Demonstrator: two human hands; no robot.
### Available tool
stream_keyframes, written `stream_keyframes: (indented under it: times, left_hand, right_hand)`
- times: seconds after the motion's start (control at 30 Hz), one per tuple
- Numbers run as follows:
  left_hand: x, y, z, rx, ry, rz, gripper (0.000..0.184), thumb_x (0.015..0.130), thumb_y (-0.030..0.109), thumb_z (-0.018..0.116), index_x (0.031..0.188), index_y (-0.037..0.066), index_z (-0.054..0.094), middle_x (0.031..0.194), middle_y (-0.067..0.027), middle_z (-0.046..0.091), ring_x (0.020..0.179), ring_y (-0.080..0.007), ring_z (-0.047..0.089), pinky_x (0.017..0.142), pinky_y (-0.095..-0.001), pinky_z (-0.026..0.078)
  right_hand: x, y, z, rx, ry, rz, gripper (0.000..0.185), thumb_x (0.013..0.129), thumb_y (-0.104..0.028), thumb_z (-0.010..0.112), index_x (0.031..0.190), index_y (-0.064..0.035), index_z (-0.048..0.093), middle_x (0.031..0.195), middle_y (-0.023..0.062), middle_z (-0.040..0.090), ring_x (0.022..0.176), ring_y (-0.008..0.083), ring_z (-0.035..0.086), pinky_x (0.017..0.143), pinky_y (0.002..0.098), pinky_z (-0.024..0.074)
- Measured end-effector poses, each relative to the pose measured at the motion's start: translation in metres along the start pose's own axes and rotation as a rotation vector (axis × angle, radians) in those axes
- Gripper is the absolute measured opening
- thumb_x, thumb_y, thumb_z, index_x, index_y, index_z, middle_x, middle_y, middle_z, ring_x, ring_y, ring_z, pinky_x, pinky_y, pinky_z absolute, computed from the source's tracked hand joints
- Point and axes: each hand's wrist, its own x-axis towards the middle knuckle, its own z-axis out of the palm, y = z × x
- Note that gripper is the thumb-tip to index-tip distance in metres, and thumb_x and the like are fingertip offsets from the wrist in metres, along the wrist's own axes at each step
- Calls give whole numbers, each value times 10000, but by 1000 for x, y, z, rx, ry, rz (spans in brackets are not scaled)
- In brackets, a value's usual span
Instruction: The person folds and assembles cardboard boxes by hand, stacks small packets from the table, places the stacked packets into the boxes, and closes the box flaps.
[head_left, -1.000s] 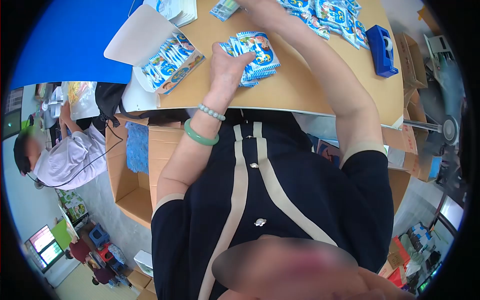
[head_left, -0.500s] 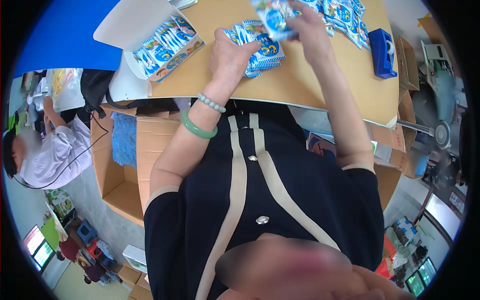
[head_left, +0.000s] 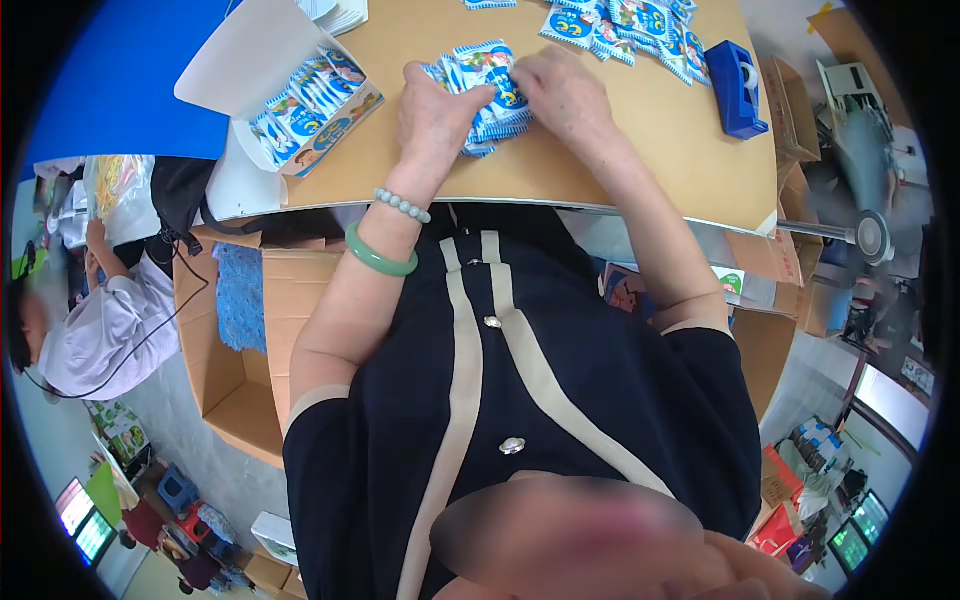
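A bunch of small blue-and-white snack packets (head_left: 492, 65) stands over the tan table in front of me. My left hand (head_left: 435, 112) is closed around its left side, thumb across the front. At the right edge of the same packets, my right hand (head_left: 568, 95) has its fingers curled and pinched on a packet; the fingertips are partly hidden. To the left of my left hand is an open white carton (head_left: 345, 122) with a row of similar packets (head_left: 300, 110) inside. More loose packets (head_left: 635, 25) lie heaped beyond my right hand.
A blue tape dispenser (head_left: 735, 100) stands near the table's (head_left: 660, 130) right end. White papers (head_left: 340, 14) lie at the far edge. Open cardboard boxes (head_left: 235, 385) are below the table on the left. A person in a white top (head_left: 110, 320) sits at far left.
My right hand has come down and left from the loose pile, bringing a packet to the bunch in my left hand. The whole view has shifted slightly.
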Motion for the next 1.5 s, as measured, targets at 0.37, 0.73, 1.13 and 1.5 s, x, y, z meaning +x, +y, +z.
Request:
stream_keyframes:
  times: [0.37, 0.73, 1.13, 1.5]
  left_hand:
    - [2, -8, 1, -114, -20, -20, 768, 657, 342, 876, 1170, -56, 466, 1018, -216, 691, 940, -317, 701, 815, -403, 555]
    - [3, -8, 3, -158, -12, 42, 791, 652, 369, 871, 1168, -69, 461, 1048, -241, 672, 968, -347, 686, 830, -418, 548]
    - [-3, -5, -30, -904, -408, -90, 549, 780, 265, 786, 1112, -86, 526, 1049, -212, 679, 967, -318, 688, 823, -392, 556]
    - [18, -32, 8, -435, -174, 128, 439, 872, 292, 671, 1085, -79, 571, 1006, -207, 691, 936, -313, 685, 829, -404, 523]
  right_hand:
    - [43, 75, -6, -234, 267, -216, 249, 900, -148, 557, 1105, -23, 625, 1016, 199, 672, 929, 365, 654, 815, 463, 524]
    - [-40, 27, 29, 546, 233, -273, 180, 938, -103, 594, 1103, -38, 622, 1128, 128, 658, 946, 311, 642, 801, 345, 532]
    - [-10, -7, 17, 160, 70, 71, 553, 953, -502, 472, 1100, -12, 681, 953, 208, 680, 926, 338, 667, 856, 437, 505]
    - [16, -17, -18, 325, -330, 163, 638, 899, -546, 507, 1091, 41, 668, 994, 241, 691, 952, 368, 671, 890, 425, 497]
